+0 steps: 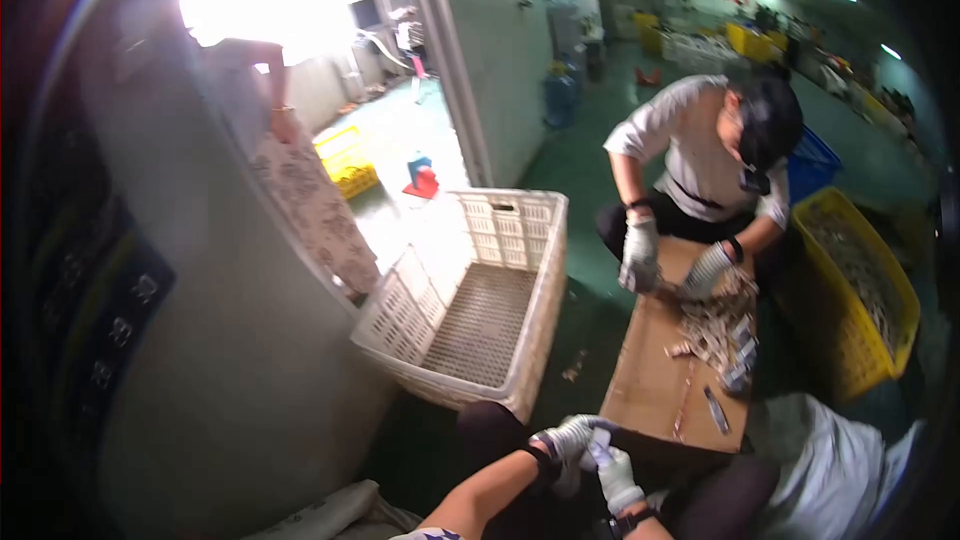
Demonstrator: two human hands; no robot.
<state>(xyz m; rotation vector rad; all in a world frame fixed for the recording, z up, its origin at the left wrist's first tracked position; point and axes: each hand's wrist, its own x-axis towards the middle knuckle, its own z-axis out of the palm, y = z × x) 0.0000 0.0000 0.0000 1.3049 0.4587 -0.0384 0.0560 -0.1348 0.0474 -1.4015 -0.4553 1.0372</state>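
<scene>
My left hand (pixel 570 437), in a white knit glove, is closed in front of my knees beside the box's near edge. My right hand (pixel 619 478), also gloved, meets it, fingers bent together. A small whitish piece (pixel 599 438) shows between them, its kind too blurred to tell. Just beyond lies a brown cardboard box (pixel 640 385) used as a work surface. On it are a heap of small beige pieces (pixel 712 330), some silvery pieces (pixel 741 355) and a slim dark-and-silver tool (pixel 716 410). Across the box, a co-worker's two gloved hands (pixel 640 255) work over the heap.
A white plastic crate (pixel 545 330) stands left of the box. To the right are a yellow crate (pixel 890 360) holding small pieces, a blue crate (pixel 812 160) and a white sack (pixel 820 455). Another person stands at the left by the doorway, near a yellow basket (pixel 347 165).
</scene>
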